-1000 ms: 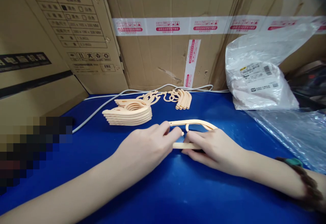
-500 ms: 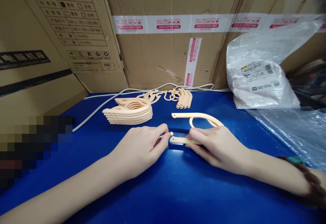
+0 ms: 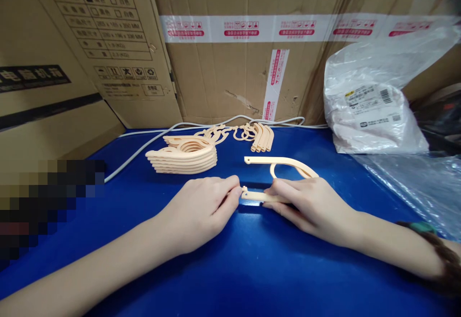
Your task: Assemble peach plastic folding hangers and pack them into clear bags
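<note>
My left hand [image 3: 212, 206] pinches a small cream plastic hanger hook [image 3: 244, 189]. Only its knobbed end shows past the fingertips. My right hand [image 3: 306, 206] grips a cream hanger arm [image 3: 256, 196], its end with a hole pointing left. The knob meets that end or lies right by it; I cannot tell whether they are joined. Just beyond my right hand lies another curved hanger arm [image 3: 284, 161] with a loop under it, partly covered by the hand.
Behind my left hand sits a stack of folded hangers [image 3: 183, 158]. Loose hooks [image 3: 218, 133] and several hanger arms [image 3: 262, 137] lie farther back. A white cable [image 3: 144, 145] runs along the cardboard boxes [image 3: 216, 77]. On the right are a white plastic bag [image 3: 374, 110] and clear plastic film [image 3: 406, 177].
The gap between the hook's knob and the hanger arm's end has closed, so they now overlap in view. The camera view has shifted slightly.
</note>
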`<state>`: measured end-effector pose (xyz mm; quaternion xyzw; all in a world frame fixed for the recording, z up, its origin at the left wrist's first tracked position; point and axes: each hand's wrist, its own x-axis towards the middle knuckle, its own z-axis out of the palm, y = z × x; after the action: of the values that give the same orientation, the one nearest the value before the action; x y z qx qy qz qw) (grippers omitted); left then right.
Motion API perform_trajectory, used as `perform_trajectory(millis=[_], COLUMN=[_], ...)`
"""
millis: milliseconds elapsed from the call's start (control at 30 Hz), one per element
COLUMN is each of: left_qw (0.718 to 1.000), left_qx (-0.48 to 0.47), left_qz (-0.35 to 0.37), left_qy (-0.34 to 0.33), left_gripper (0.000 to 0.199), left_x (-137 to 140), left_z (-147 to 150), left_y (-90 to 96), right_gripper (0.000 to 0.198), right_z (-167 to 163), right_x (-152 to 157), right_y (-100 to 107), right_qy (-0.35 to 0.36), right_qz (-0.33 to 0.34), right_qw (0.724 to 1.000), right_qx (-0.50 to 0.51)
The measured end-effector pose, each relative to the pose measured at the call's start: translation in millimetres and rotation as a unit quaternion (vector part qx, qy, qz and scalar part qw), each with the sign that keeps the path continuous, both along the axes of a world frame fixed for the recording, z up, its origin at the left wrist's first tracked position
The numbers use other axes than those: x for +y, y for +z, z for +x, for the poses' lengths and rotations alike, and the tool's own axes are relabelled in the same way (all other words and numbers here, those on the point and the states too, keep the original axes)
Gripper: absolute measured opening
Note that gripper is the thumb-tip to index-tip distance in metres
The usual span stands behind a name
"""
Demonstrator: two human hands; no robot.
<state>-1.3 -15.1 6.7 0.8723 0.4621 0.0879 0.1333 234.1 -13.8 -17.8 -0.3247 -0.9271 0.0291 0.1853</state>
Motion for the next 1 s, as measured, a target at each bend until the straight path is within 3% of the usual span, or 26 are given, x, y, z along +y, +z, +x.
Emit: perform_trajectory(millis=[533,800,1000], left_qw=[0.998,0.987,0.951], left_qx=[0.024,0.062,0.103], left_qz=[-0.018,0.107,0.26], left_qy=[-0.053,-0.1,-0.133], left_gripper=[0.037,0.024,0.028], left_x=[2.4,1.4,0.3], left_z=[-1.3,-2.0,-2.9], left_y=[1.4,-1.8,-6.5], right_gripper=[0.028,0.027,0.029], right_z=[-0.5,-0.1,0.3], right_x=[-2.7,-2.2,-2.7], right_y=[1.7,0.7,0.6], right_qy=[0.022,0.03,0.036], right_qz=[0.071,0.091,0.093], right_qw=[0.997,0.995,0.995], right_qx=[0.001,0.015,0.01])
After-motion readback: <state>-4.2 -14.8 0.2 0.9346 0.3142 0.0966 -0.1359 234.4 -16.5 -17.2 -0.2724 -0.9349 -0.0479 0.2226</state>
